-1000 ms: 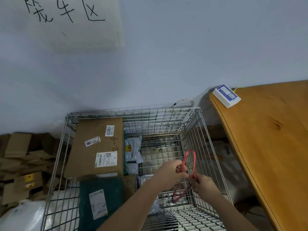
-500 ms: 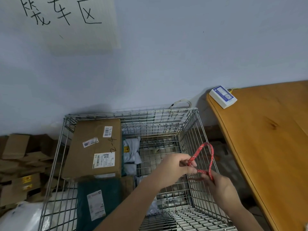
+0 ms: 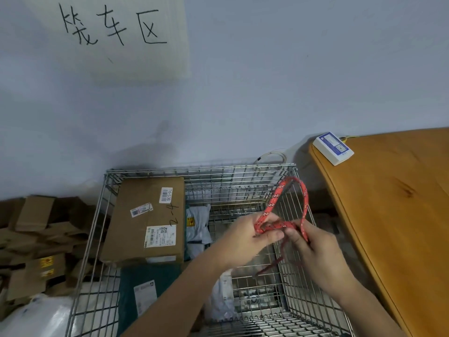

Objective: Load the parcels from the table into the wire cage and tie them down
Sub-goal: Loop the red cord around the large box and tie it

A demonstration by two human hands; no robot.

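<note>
From the head camera, both hands meet over the right half of the wire cage (image 3: 107, 190), working a red rope (image 3: 289, 190). The left hand (image 3: 252, 237) pinches the rope where it doubles back, fingers curled round the strands. The right hand (image 3: 318, 249) grips the other side of the loop just beside it, thumb and fingers closed on the cord. Above the two hands the rope rises in a loop against the cage's right wall, and a darker tail hangs down below them into the cage.

Inside the cage, a large cardboard box (image 3: 145, 215) lies along the left side, labels facing up. Nearer, touching its near edge, sits a dark green parcel (image 3: 136, 278) with a white label. Grey mailer bags (image 3: 198, 224) are wedged just right of the box.

To the right stands the wooden surface (image 3: 401, 215), with a small white device (image 3: 332, 148) at its far corner. Flattened cardboard (image 3: 36, 229) is piled on the floor left of the cage. A handwritten sign (image 3: 114, 27) hangs on the wall.
</note>
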